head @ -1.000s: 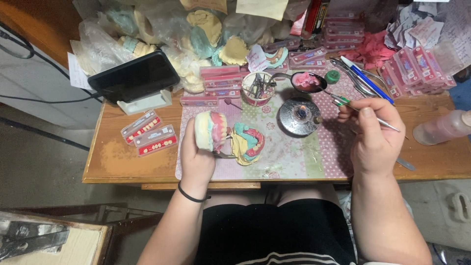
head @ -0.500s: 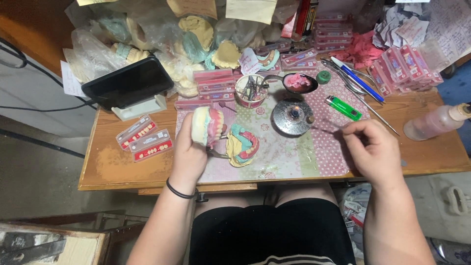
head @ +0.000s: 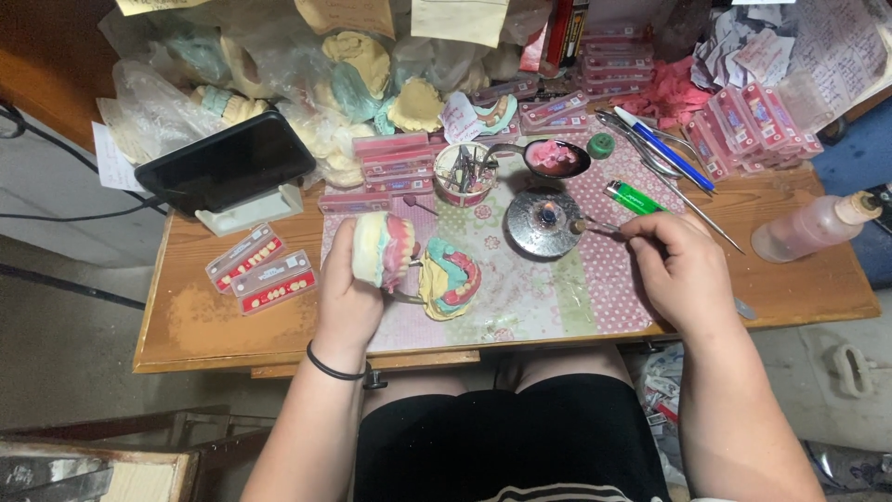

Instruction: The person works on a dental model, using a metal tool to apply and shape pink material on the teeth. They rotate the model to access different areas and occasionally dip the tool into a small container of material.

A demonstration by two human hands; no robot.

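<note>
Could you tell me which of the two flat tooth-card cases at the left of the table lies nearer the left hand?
The lower case, nearer the table's front edge, lies closer to the left hand; the other case sits farther back and left.

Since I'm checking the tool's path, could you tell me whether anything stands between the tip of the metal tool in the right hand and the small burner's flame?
Nothing visible does. The right hand holds the thin metal tool with its tip at the edge of the round metal burner, beside the flame. The green lighter lies apart, farther back.
</note>
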